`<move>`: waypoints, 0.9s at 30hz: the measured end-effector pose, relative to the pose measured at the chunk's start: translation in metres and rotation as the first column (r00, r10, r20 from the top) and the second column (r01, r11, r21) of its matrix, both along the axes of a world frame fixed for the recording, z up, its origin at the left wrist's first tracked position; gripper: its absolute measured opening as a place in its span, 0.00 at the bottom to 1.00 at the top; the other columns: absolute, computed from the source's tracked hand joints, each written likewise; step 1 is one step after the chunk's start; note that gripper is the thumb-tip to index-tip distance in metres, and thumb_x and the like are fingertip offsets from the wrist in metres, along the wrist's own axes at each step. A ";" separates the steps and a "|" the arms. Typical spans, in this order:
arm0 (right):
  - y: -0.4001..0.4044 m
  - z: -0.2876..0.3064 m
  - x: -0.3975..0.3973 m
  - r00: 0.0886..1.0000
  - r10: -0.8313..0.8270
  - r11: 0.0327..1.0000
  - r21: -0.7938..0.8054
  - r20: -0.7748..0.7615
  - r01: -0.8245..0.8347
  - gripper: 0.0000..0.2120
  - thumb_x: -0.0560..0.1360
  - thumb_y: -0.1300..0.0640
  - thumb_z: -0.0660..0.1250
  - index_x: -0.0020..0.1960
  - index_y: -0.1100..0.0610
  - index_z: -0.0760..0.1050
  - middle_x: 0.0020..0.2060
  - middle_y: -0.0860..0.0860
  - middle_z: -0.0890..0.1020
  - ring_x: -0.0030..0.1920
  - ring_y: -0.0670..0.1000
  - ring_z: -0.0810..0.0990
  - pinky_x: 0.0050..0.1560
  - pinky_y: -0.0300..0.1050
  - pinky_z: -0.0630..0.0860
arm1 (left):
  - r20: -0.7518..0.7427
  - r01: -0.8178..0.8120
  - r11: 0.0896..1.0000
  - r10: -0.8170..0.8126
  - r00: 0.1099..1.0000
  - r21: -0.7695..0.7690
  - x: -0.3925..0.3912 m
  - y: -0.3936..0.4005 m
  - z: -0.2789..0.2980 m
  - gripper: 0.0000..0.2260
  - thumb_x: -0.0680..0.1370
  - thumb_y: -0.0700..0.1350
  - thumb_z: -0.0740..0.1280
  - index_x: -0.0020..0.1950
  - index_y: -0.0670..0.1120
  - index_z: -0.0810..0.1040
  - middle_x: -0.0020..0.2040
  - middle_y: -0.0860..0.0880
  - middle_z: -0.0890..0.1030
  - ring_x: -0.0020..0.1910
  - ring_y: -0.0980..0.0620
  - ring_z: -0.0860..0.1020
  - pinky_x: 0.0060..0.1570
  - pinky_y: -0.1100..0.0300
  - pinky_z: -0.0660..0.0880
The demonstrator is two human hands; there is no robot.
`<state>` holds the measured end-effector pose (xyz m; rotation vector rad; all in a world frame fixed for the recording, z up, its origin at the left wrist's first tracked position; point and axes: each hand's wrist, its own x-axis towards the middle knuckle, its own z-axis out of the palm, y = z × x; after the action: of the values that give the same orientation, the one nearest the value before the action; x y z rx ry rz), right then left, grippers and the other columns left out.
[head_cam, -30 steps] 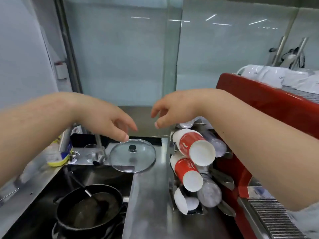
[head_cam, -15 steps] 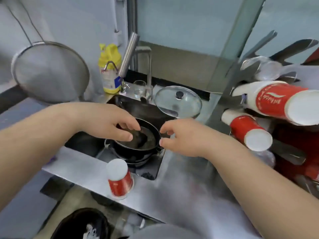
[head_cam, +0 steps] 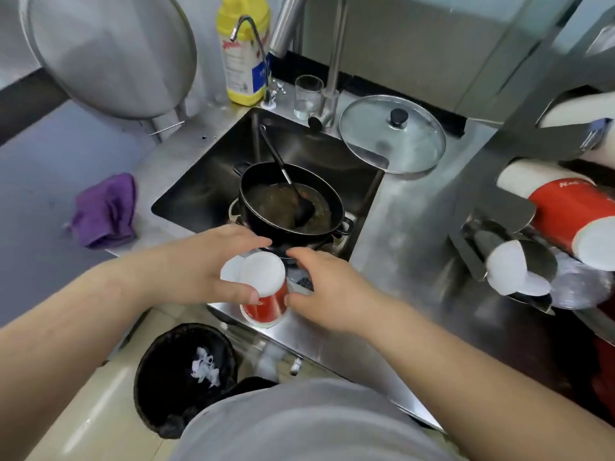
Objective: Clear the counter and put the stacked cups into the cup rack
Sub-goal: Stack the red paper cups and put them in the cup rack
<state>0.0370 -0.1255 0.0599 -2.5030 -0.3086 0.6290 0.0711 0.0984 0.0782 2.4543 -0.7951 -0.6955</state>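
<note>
A stack of red paper cups (head_cam: 263, 281) stands upside down, white bottoms up, on the front edge of the steel counter (head_cam: 409, 227), just in front of the sink. My left hand (head_cam: 199, 264) wraps the stack from the left, thumb across its side. From the right, my right hand (head_cam: 329, 294) presses against it with thumb and fingers. The metal cup rack (head_cam: 492, 201) stands at the right edge and holds red cups (head_cam: 565, 214) and white cups (head_cam: 512, 271) lying on their sides.
A black pan with a ladle (head_cam: 289, 201) fills the sink (head_cam: 206, 181). A glass lid (head_cam: 392, 134), a drinking glass (head_cam: 307, 98), a tap and a yellow bottle (head_cam: 243, 54) stand behind. A purple cloth (head_cam: 106, 211) lies left. A black bin (head_cam: 183, 377) sits below.
My view dropped from the rack to the counter's front edge. Both hands came down and toward me and closed around the upside-down cup stack.
</note>
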 end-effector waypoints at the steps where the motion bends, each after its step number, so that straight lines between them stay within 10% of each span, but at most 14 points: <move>1: 0.003 -0.003 0.001 1.000 0.000 1.000 0.005 -0.002 0.000 0.32 0.71 0.47 0.69 0.72 0.48 0.62 0.64 0.50 0.73 0.64 0.51 0.72 0.62 0.46 0.71 | 0.000 -0.005 1.000 0.005 1.000 0.010 -0.001 0.001 -0.006 0.50 0.59 0.80 0.57 0.76 0.55 0.60 0.68 0.59 0.66 0.67 0.66 0.61 0.66 0.75 0.57; 4: 0.010 -0.011 0.004 1.000 0.005 1.000 0.024 -0.008 -0.004 0.29 0.69 0.49 0.70 0.68 0.48 0.66 0.61 0.49 0.76 0.61 0.50 0.73 0.60 0.46 0.72 | 0.005 -0.034 0.999 0.034 0.999 0.035 -0.003 0.001 -0.023 0.44 0.63 0.69 0.67 0.76 0.57 0.59 0.70 0.58 0.67 0.69 0.61 0.64 0.70 0.57 0.64; 13: 0.008 -0.020 0.011 0.998 -0.025 0.994 0.105 -0.065 0.032 0.29 0.69 0.49 0.70 0.68 0.43 0.66 0.60 0.44 0.75 0.55 0.44 0.71 0.56 0.42 0.71 | -0.084 -0.153 0.984 0.145 0.986 -0.096 0.005 -0.001 -0.036 0.38 0.65 0.61 0.71 0.72 0.66 0.58 0.67 0.63 0.70 0.66 0.62 0.69 0.65 0.57 0.70; 17: -0.003 -0.020 0.012 0.996 -0.056 0.987 0.149 -0.074 0.067 0.24 0.69 0.45 0.69 0.64 0.41 0.69 0.57 0.41 0.76 0.55 0.43 0.74 0.55 0.42 0.72 | -0.150 -0.164 0.961 0.132 0.980 -0.223 0.011 -0.014 -0.028 0.27 0.71 0.47 0.74 0.63 0.67 0.67 0.59 0.66 0.75 0.59 0.65 0.73 0.55 0.72 0.70; 27: -0.057 0.011 -0.013 0.948 -0.317 0.901 0.316 0.018 0.296 0.24 0.71 0.41 0.67 0.65 0.42 0.70 0.56 0.42 0.78 0.56 0.42 0.77 0.58 0.42 0.75 | -0.323 -0.167 0.883 0.018 0.946 -0.438 0.027 -0.071 0.000 0.25 0.74 0.44 0.74 0.67 0.58 0.70 0.59 0.60 0.79 0.60 0.57 0.78 0.53 0.64 0.77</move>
<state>0.0244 -0.1827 0.0707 -2.2067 -0.0280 0.3364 0.0981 0.0277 0.0786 1.8803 -0.6250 -0.7344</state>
